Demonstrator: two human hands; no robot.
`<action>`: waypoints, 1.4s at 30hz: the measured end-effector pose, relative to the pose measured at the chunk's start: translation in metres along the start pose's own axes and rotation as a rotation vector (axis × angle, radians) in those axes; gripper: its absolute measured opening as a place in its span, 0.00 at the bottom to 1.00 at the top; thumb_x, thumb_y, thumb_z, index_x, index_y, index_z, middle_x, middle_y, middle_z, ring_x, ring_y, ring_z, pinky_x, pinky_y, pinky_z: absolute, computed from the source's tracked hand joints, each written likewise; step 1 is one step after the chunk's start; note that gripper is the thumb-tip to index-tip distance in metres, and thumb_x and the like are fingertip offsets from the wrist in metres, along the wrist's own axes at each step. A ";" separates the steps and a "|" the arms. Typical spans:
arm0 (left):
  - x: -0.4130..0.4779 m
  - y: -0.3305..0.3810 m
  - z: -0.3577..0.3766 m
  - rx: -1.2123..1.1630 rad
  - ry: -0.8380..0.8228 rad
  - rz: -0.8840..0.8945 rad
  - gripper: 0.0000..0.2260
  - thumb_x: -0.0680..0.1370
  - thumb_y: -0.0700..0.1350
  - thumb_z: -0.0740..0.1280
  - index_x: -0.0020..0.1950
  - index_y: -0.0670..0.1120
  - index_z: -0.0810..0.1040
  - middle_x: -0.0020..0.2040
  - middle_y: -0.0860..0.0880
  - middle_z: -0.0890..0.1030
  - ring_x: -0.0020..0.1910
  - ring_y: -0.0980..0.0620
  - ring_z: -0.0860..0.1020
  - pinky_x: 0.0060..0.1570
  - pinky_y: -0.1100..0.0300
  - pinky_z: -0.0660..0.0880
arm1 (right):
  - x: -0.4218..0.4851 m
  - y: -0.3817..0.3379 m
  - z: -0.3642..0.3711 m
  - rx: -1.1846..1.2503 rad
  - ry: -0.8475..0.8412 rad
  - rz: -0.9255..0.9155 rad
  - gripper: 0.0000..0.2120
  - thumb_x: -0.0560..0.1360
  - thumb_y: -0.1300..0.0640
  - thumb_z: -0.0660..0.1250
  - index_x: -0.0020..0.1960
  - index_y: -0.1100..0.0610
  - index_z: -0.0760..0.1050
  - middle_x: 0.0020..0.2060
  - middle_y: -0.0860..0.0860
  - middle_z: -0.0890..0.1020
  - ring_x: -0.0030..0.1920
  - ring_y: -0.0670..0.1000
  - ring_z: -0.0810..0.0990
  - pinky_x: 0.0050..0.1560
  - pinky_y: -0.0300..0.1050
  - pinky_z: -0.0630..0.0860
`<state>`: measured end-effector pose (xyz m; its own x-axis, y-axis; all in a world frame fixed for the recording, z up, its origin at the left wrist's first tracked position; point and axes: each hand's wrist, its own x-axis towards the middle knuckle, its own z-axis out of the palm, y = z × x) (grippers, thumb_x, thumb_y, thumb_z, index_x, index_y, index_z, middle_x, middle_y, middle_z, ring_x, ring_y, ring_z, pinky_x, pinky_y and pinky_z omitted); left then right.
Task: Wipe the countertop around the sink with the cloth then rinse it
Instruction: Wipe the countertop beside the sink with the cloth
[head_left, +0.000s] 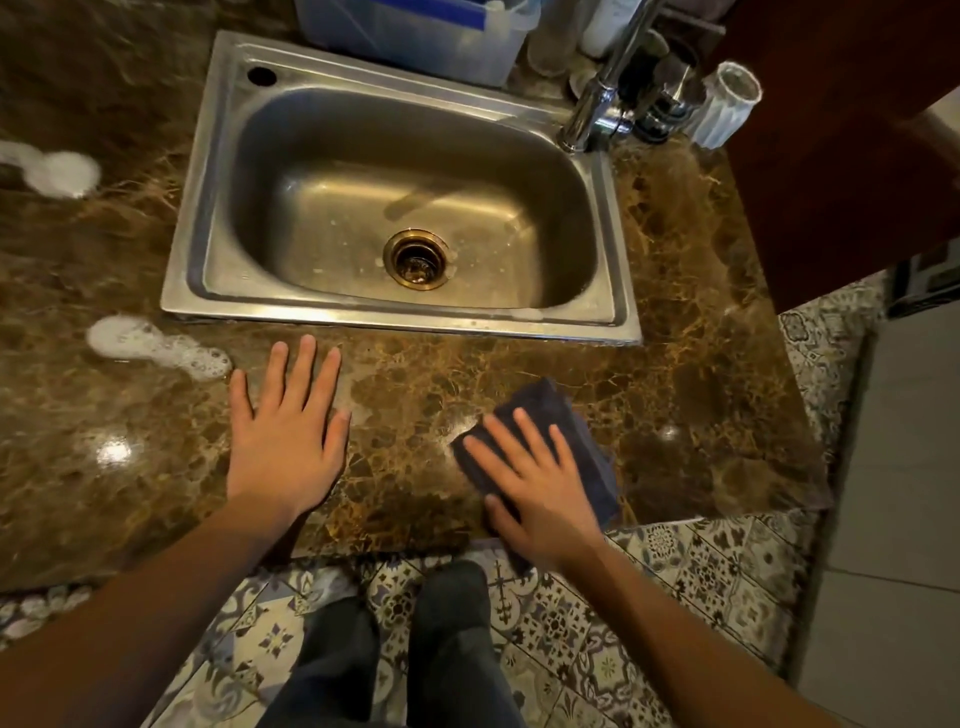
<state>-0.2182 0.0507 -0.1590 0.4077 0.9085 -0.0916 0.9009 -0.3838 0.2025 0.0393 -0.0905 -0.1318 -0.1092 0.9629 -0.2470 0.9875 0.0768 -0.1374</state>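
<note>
One sink (395, 318), one tap (597, 98), one cloth (545, 410), one ribbed cup (727, 104), two foam patches (67, 174) (150, 345)

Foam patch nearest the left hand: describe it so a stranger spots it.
Start at the steel sink. Off its front-left corner, on the marble countertop, lies the foam patch. Unlike the rounder patch farther back, it lies beside the left hand.

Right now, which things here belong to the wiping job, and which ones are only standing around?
For the job: cloth, pressed flat by the right hand; countertop; foam patches; sink; faucet.
Just lying about: plastic container and ribbed glass behind the sink.
</note>
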 end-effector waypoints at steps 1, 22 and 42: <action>0.000 0.000 -0.001 0.001 0.001 0.001 0.27 0.81 0.55 0.46 0.79 0.50 0.52 0.80 0.47 0.52 0.79 0.45 0.49 0.74 0.38 0.46 | 0.003 0.016 -0.004 0.004 -0.005 0.054 0.30 0.78 0.43 0.52 0.78 0.40 0.47 0.78 0.44 0.46 0.78 0.51 0.39 0.75 0.59 0.41; 0.002 0.002 0.001 0.030 0.018 0.014 0.28 0.80 0.54 0.49 0.79 0.47 0.54 0.79 0.45 0.54 0.78 0.44 0.51 0.72 0.37 0.48 | 0.103 0.125 -0.040 0.146 0.319 0.840 0.27 0.81 0.50 0.54 0.78 0.57 0.55 0.77 0.59 0.55 0.77 0.60 0.50 0.74 0.61 0.50; 0.000 0.002 -0.001 0.012 0.039 0.024 0.27 0.80 0.54 0.49 0.78 0.46 0.59 0.78 0.45 0.58 0.78 0.44 0.54 0.72 0.38 0.49 | 0.153 -0.060 -0.026 0.024 0.147 -0.039 0.26 0.81 0.46 0.48 0.78 0.47 0.52 0.78 0.49 0.54 0.78 0.52 0.47 0.74 0.59 0.39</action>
<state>-0.2166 0.0506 -0.1578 0.4231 0.9048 -0.0490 0.8929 -0.4071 0.1923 -0.0341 0.0591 -0.1366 -0.1275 0.9870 -0.0983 0.9798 0.1099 -0.1672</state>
